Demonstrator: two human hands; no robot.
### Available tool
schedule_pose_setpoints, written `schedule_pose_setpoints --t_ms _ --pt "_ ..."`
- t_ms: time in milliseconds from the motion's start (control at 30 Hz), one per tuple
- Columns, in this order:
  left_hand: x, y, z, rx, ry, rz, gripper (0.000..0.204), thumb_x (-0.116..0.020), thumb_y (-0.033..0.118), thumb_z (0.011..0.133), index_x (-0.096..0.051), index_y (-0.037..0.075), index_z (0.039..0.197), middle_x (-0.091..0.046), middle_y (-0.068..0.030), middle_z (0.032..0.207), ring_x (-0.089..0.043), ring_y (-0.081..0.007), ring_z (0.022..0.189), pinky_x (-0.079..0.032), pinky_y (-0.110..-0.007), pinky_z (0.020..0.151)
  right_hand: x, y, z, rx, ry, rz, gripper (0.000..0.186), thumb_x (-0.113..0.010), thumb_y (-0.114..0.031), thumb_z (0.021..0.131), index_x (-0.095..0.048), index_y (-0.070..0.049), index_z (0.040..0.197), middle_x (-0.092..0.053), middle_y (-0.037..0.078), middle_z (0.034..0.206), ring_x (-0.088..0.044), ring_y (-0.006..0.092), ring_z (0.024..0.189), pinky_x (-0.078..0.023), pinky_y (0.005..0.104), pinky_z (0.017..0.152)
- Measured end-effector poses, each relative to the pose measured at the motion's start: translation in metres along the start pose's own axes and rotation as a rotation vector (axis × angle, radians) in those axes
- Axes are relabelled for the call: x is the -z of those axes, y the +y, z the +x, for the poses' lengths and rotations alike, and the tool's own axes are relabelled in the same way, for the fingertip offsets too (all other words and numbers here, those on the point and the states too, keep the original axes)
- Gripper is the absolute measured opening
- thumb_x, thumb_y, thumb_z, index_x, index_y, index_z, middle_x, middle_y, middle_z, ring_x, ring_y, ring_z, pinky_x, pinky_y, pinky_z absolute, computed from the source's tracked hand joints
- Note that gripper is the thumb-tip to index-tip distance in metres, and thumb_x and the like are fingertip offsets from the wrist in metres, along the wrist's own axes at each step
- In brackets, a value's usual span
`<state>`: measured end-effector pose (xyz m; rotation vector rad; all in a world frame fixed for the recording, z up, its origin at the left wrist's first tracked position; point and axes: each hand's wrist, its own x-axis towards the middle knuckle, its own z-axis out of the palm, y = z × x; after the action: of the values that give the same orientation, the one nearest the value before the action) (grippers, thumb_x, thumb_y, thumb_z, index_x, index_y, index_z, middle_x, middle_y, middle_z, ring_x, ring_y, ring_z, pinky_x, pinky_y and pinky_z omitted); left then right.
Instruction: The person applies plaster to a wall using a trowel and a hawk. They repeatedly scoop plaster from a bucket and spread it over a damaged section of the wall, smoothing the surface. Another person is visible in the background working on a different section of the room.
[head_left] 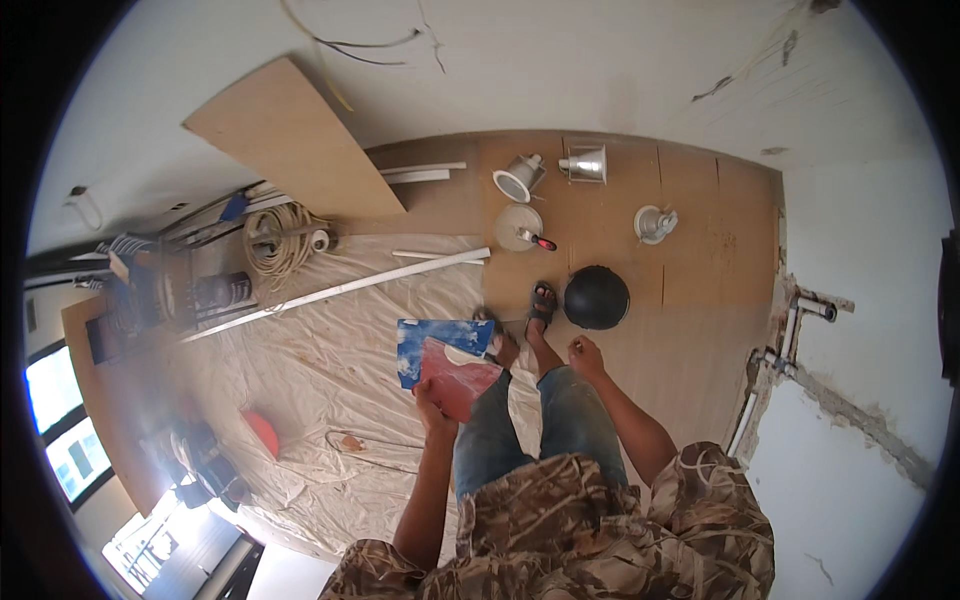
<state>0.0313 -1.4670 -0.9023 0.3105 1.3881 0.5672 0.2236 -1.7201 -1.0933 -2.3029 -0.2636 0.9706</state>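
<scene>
My left hand [435, 408] is closed on the edge of a red board [460, 385], which is smeared with white and carries a pale dab near its upper edge. Partly behind it shows a blue board [420, 345] with white smears; whether I hold that one too, I cannot tell. My right hand [585, 354] hangs in front of my right knee with its fingers curled in, and anything inside them is too small to name. Beyond that hand, a round black bucket-like thing [597, 297] stands on the floor beside my sandalled foot.
Ahead lie a pale round lid or tub [519, 228] with a red-and-black-handled tool, and several metal lamp housings [585, 164]. A long white pipe [340, 294] crosses the plastic sheeting [320, 370]. Coiled hose [275, 240] and a leaning board [295, 135] are left; wall pipes [790, 330] stick out right.
</scene>
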Motion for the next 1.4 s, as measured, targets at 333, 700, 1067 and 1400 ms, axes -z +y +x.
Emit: schedule_pose_setpoints --t_ms 333,700,1067,1400 --pt "-0.025 -0.153 0.208 0.136 -0.023 -0.077 0.039 -0.064 0.029 0.093 -0.053 0.01 0.125 -0.059 -0.0048 0.118 -0.057 -0.0218 0.105 -0.046 -0.041 0.09 -0.08 0.054 0.257 0.035 0.07 -0.215 0.022 -0.056 -0.021 0.088 -0.058 -0.001 0.098 -0.062 0.021 0.099 -0.058 0.0412 0.096 -0.048 0.0476 0.084" --pt "-0.025 -0.196 0.313 0.16 0.018 -0.181 0.039 -0.058 0.027 0.095 -0.049 0.007 0.128 -0.054 -0.0062 0.123 -0.052 -0.0223 0.114 -0.044 -0.041 0.098 -0.153 0.066 0.405 0.07 0.117 -0.646 0.041 -0.062 -0.02 0.084 -0.049 -0.008 0.121 -0.06 0.018 0.104 -0.062 0.0372 0.098 -0.051 0.0507 0.081" --pt "-0.034 -0.193 0.321 0.189 0.111 -0.246 0.039 -0.06 0.025 0.095 -0.05 0.004 0.126 -0.055 -0.0098 0.123 -0.055 -0.0268 0.114 -0.049 -0.045 0.096 -0.125 0.002 0.413 0.423 -0.042 -0.647 0.037 -0.064 -0.014 0.079 -0.056 -0.008 0.114 -0.06 0.021 0.094 -0.065 0.0383 0.085 -0.053 0.0462 0.073" --pt "-0.044 -0.192 0.326 0.232 0.097 -0.25 0.025 -0.057 0.022 0.097 -0.055 0.008 0.118 -0.061 -0.0058 0.112 -0.059 -0.0214 0.105 -0.051 -0.039 0.086 -0.154 -0.043 0.49 0.599 -0.127 -1.116 0.025 -0.053 -0.009 0.088 -0.063 -0.008 0.112 -0.06 0.018 0.102 -0.067 0.0324 0.086 -0.056 0.0419 0.069"
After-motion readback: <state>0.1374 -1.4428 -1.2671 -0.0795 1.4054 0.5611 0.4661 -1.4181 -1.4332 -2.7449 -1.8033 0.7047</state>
